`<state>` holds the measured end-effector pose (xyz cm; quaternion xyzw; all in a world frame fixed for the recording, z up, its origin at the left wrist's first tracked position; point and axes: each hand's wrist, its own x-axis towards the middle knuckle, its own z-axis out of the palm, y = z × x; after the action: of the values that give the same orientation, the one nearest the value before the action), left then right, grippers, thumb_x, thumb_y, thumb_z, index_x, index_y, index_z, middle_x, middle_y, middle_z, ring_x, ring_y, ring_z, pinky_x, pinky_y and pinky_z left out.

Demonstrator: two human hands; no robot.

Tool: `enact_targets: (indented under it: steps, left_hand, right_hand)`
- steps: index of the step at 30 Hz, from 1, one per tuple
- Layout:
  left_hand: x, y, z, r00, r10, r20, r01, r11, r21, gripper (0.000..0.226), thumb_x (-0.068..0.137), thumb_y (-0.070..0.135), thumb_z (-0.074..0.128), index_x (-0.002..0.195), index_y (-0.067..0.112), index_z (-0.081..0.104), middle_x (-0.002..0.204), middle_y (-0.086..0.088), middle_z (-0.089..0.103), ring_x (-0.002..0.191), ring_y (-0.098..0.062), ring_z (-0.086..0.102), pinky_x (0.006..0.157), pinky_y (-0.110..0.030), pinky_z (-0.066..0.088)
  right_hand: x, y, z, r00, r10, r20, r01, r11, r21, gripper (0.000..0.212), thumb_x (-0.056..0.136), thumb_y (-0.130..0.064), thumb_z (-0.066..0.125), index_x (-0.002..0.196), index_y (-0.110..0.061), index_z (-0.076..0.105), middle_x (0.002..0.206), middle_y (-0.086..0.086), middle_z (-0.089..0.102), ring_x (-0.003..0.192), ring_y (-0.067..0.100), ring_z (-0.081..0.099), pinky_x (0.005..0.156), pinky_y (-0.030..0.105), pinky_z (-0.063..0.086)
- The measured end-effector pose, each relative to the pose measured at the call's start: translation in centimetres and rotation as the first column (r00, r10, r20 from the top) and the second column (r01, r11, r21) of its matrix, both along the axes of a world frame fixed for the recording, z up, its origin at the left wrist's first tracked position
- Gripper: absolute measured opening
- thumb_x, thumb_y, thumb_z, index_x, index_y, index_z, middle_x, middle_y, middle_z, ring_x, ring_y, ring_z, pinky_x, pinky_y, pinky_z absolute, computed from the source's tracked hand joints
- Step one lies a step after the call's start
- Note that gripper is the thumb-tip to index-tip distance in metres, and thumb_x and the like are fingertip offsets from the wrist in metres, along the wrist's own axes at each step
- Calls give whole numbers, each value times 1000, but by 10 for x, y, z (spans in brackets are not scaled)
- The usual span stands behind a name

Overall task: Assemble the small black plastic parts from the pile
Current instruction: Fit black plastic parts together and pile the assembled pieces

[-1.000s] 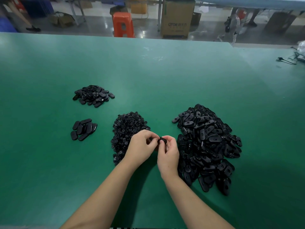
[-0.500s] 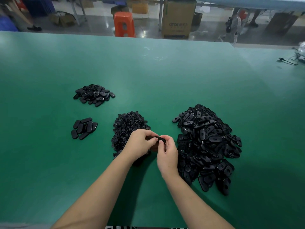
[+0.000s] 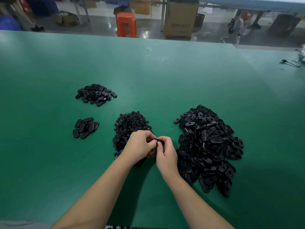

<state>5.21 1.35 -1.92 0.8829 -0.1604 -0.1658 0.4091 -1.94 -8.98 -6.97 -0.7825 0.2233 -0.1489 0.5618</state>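
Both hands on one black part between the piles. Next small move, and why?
Probably press the two pieces fully together. Both the left hand and the right hand pinch one black part between the pile of small round pieces and the pile of oval plates; whether it has seated cannot be seen.

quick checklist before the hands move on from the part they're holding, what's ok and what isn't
1. Black part held by both hands: ok, left hand and right hand pinch it.
2. Two pieces fully seated together: cannot tell, fingers cover the joint.
3. Large pile of slotted oval parts within reach at right: ok.
4. Pile of small round parts by the left hand: ok.
5. Bare green table to set it down: ok.
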Motion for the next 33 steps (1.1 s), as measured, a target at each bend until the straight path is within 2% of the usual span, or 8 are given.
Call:
enact_targets:
  steps: [5,11,17,24,27,30,33]
  left_hand:
    - [-1,-2,4,999,-2,-41,1,1000,-13,10,91,11,66,85,17,70,55,7,69,47,-12,68,48,-23,55]
    - [-6,-7,2,1000,16,-2,-16,1000,-3,5,89,15,68,84,17,68,66,1,72,56,-15,70,64,-36,62]
    - [-1,1,6,996,-89,-1,89,996,4,15,97,12,59,91,19,71,52,14,66,46,-9,66,51,-21,54]
    - [1,4,6,995,-101,14,101,995,-19,12,95,15,62,90,19,72,53,8,67,46,-14,67,52,-29,58]
    - [2,4,6,995,-102,15,103,994,-40,6,94,17,66,90,20,70,64,3,70,46,-17,67,50,-31,58]
    - [3,1,4,976,-163,145,149,984,98,12,95,24,64,103,24,73,81,8,70,59,-10,63,62,-27,56]
    - [2,1,3,927,-220,304,155,962,223,14,92,34,62,102,30,71,94,11,63,84,-9,60,73,-28,50]
  right_hand:
    - [-1,1,0,1000,0,-3,0,1000,28,13,102,-13,50,106,-25,56,100,-3,67,94,21,64,86,48,51]
    - [-1,0,-1,1000,-16,2,16,999,50,19,102,-12,50,103,-31,55,99,-8,67,95,15,64,87,45,53]
    - [-2,0,-2,999,-32,36,28,996,87,14,101,-14,54,102,-28,57,97,-7,67,92,11,64,83,40,54]
    - [-1,0,-5,998,-19,58,15,997,78,17,102,-15,53,99,-32,54,91,-5,66,81,14,62,75,39,53]
    - [0,2,-6,998,2,63,-7,997,76,18,104,-13,46,104,-30,52,92,0,63,81,21,59,76,52,51]
    - [0,4,-5,996,-26,90,16,994,110,22,103,-14,42,109,-33,50,97,3,58,87,24,56,81,58,48]
    - [-2,5,-3,991,-64,119,48,990,132,19,95,-33,45,107,-47,48,93,2,55,85,23,55,79,56,48]
